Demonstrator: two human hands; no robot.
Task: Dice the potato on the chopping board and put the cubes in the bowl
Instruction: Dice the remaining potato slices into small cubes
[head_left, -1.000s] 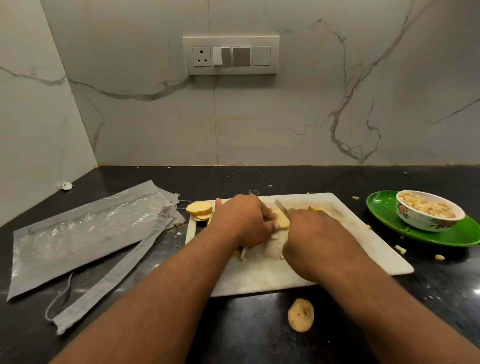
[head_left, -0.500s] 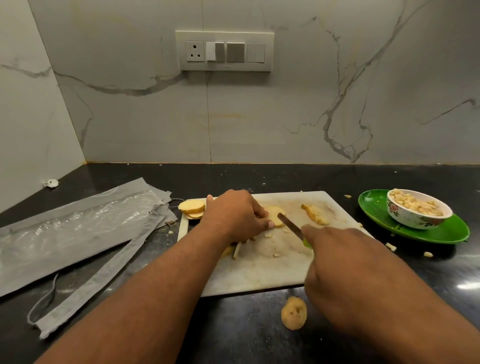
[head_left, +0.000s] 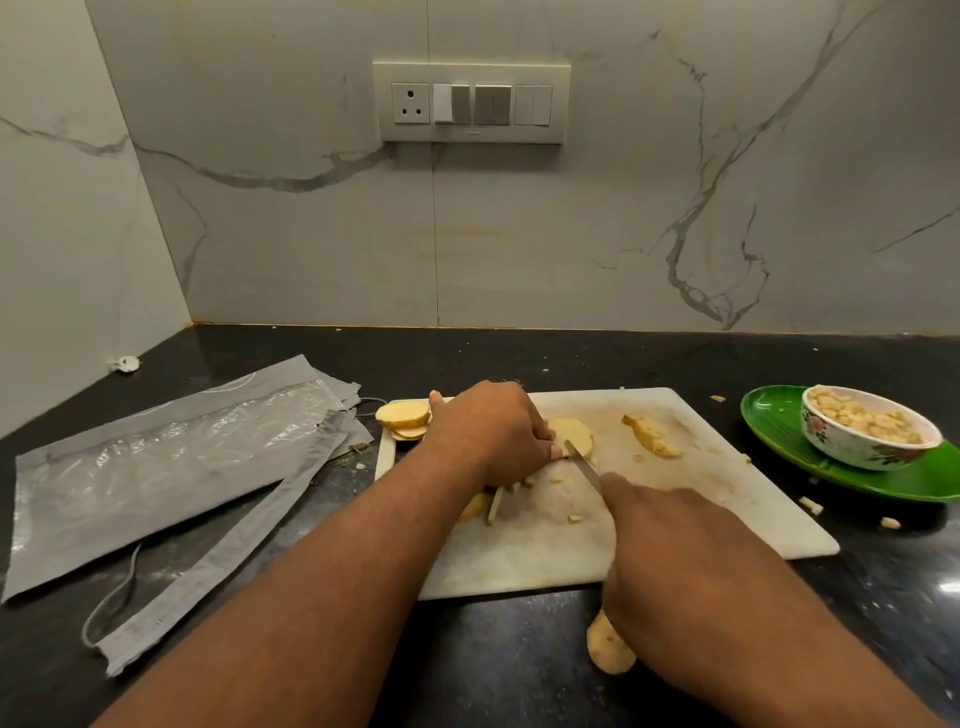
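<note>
A white chopping board (head_left: 727, 525) lies on the black counter. My left hand (head_left: 488, 434) presses down on a potato slice (head_left: 574, 434) near the board's middle, its fingers curled over the slice's left side. My right hand (head_left: 670, 551) grips a knife (head_left: 584, 465) whose blade tip touches the slice beside my left fingers. Cut potato sticks (head_left: 493, 506) poke out under my left hand. More slices (head_left: 402, 418) are stacked at the board's far left corner, and an end piece (head_left: 652, 436) lies to the right. The floral bowl (head_left: 862, 441) holds potato cubes.
The bowl stands on a green plate (head_left: 779, 421) right of the board. A grey plastic packet (head_left: 156, 467) lies on the left. A potato end (head_left: 610, 649) sits on the counter in front of the board. Loose cubes (head_left: 810, 504) are scattered near the plate.
My right hand drew the knife back toward me off the slice, then brought the blade tip to the slice's near edge. My left hand stayed on the slice.
</note>
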